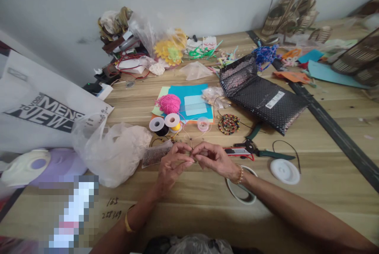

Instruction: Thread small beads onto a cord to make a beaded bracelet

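My left hand point(174, 163) and my right hand point(211, 159) meet above the wooden table, thumbs and fingertips pinched together. A thin pale cord point(191, 140) runs up from between the fingertips; small dark specks, perhaps beads, lie along it. Most of what the fingertips hold is hidden. Just beyond my hands stand a spool of black cord point(160, 127), a spool with yellow thread point(175, 127) and a small clear round container point(203, 124). A clear bag of small beads point(156, 154) lies by my left hand. Near my right hand are a red utility knife point(237, 151) and green-handled pliers point(251, 146).
A ball of pink yarn point(169, 104) rests on blue paper point(189, 90). Coiled beaded strings point(229, 124) lie before a black bubble mailer point(263, 96). A white plastic bag point(118, 151) is left, a white spool point(285, 171) right, and a roll of tape point(251, 196) under my right wrist.
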The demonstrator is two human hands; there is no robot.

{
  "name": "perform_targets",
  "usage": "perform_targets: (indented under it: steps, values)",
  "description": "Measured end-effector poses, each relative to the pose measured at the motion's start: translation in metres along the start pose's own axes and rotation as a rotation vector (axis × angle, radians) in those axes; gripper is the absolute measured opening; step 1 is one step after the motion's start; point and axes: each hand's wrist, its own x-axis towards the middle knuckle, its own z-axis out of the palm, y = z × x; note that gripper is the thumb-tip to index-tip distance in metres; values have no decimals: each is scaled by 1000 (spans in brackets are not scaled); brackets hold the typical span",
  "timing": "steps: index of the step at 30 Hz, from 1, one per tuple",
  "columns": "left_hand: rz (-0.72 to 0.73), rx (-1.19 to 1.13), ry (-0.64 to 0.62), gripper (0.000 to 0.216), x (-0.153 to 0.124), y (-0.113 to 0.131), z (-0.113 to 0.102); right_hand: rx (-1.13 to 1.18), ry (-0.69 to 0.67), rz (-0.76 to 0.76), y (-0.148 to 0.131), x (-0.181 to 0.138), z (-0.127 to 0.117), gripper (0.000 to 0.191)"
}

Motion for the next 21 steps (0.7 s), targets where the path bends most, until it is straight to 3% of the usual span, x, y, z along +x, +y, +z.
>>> perform_targets:
  steps: [4, 21]
  values:
    - [25, 8, -10, 7, 0, -6, -1, 82, -84, 19, 3, 1, 0, 28]
    - [57, 12, 35, 6, 3, -12, -2, -35, -10, 63, 3, 2, -2, 30]
